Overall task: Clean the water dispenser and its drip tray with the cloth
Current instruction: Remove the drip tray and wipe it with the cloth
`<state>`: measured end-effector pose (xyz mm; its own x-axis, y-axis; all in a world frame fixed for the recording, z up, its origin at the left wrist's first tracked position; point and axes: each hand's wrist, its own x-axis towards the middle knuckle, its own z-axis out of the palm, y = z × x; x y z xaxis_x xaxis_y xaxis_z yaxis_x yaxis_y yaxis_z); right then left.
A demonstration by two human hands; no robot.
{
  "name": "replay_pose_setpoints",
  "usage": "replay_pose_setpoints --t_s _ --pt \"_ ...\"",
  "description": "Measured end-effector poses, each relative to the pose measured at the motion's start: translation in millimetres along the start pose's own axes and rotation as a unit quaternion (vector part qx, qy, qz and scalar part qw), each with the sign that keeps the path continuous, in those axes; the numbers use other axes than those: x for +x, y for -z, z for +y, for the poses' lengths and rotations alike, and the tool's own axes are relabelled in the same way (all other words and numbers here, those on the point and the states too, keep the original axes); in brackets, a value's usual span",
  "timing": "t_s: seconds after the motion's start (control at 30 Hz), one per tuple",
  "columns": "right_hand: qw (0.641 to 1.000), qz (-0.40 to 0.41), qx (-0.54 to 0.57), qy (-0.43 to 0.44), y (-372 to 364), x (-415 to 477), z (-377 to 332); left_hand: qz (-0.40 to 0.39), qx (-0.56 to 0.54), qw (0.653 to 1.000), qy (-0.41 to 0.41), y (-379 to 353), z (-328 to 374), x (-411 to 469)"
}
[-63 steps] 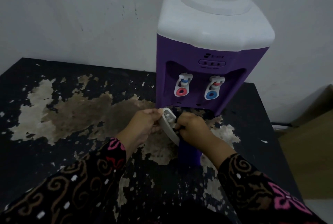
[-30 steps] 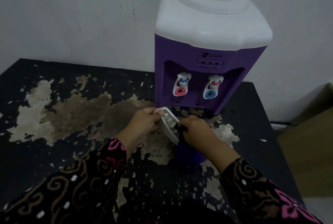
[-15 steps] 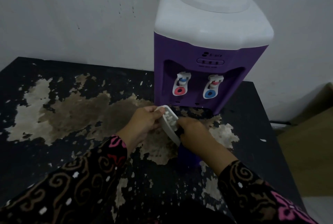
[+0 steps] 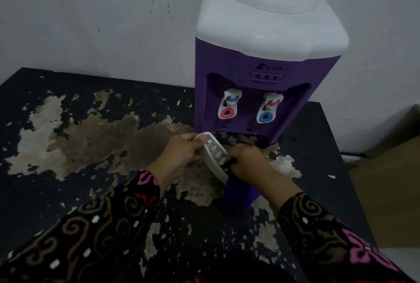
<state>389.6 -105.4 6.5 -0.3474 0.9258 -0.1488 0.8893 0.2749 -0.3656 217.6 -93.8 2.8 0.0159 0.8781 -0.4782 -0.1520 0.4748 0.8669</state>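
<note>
A purple water dispenser (image 4: 256, 73) with a white top stands at the back of a black table, against the wall. Its two taps have a red and a blue lever. In front of it my left hand (image 4: 181, 153) grips the far end of the white slotted drip-tray grate (image 4: 214, 157), which is tilted on edge. My right hand (image 4: 247, 160) holds a small dark cloth (image 4: 228, 162) pressed against the grate's near half. Under my right wrist sits the purple drip-tray base (image 4: 237, 194), partly hidden by my arm.
The black table (image 4: 68, 191) has large peeled, pale patches across its top. Its right edge runs close to the dispenser. A brown cardboard box (image 4: 391, 191) stands on the floor beyond that edge. A white wall rises behind.
The grate stays tilted in my left hand. My right hand with the cloth has shifted slightly along the grate. The dispenser has not moved.
</note>
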Motion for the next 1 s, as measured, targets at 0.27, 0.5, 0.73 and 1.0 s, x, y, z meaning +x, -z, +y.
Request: replay_pose_setpoints --t_s 0.27,0.5,0.73,1.0 --pt "0.999 -0.005 -0.002 0.032 -7 -7 -9 0.015 0.006 1.0 -0.014 0 -4 0" --pt "1.0 0.023 -0.004 0.018 -9 -6 -6 0.01 0.023 0.999 -0.024 -3 -3 1" --pt "1.0 0.022 0.006 -0.005 -2 0 3 0.01 0.043 0.999 -0.028 0 -4 0" --pt "1.0 -0.012 -0.001 0.014 -8 -6 -5 0.023 0.054 0.998 -0.027 3 -10 0"
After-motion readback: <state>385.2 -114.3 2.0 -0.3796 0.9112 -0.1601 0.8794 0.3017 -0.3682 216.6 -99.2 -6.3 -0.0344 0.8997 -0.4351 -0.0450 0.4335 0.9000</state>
